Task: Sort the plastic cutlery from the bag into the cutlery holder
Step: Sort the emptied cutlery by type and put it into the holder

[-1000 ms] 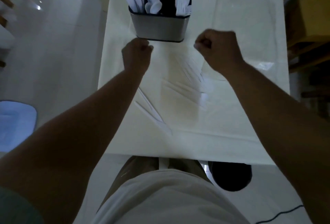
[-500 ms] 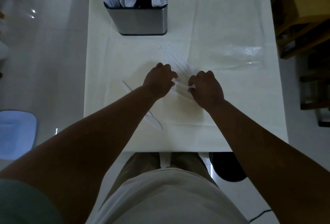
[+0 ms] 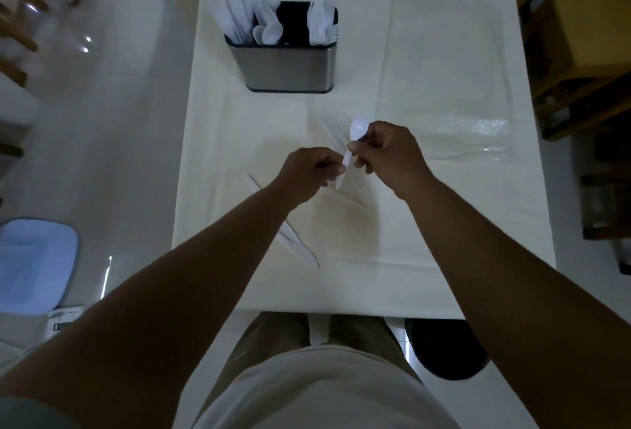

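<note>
Most cutlery already stands in the holder (image 3: 289,66). We grip one spoon (image 3: 355,141) with both hands, left (image 3: 309,172) and right (image 3: 389,152), just before the holder; a knife (image 3: 293,240) and faint pieces remain on the worktop (image 3: 444,258).

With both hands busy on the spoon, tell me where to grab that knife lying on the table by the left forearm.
Take the knife by its handle, the thin end that passes under the left forearm toward the holder. Come from above: it lies flat on the table, so pinch its long edges. The wide tip points at the near edge. Which side is the cutting edge, I cannot tell.
</note>
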The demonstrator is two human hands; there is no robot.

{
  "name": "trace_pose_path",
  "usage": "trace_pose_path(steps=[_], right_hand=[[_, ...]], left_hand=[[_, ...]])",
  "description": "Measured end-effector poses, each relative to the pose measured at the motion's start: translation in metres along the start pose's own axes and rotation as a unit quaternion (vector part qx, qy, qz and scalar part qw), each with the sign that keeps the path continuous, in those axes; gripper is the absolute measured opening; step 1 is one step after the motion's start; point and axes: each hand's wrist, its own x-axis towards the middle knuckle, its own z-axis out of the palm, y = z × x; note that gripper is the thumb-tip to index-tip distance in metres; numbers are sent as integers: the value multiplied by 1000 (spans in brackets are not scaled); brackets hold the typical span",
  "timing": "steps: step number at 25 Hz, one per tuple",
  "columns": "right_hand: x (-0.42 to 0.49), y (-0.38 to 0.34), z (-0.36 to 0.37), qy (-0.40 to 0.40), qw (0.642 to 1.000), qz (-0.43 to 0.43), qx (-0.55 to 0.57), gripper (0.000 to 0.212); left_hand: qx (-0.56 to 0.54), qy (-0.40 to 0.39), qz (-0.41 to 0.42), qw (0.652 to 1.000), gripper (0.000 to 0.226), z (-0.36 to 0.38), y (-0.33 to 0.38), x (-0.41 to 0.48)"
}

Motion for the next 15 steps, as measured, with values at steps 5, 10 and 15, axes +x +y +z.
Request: trace_pose_path(steps=[5, 10, 15], right_hand=[[38, -73, -2, 76, 991, -107, -20, 21], [88, -165, -21, 193, 933, -301, -35, 15], [134, -172, -27, 260, 879, -321, -239, 22]], left_hand=[[-178, 247, -50, 951, 15, -64, -2, 13], [-235, 324, -70, 914, 31, -141, 11, 50], [-208, 308, -100, 923, 36, -155, 18, 76]])
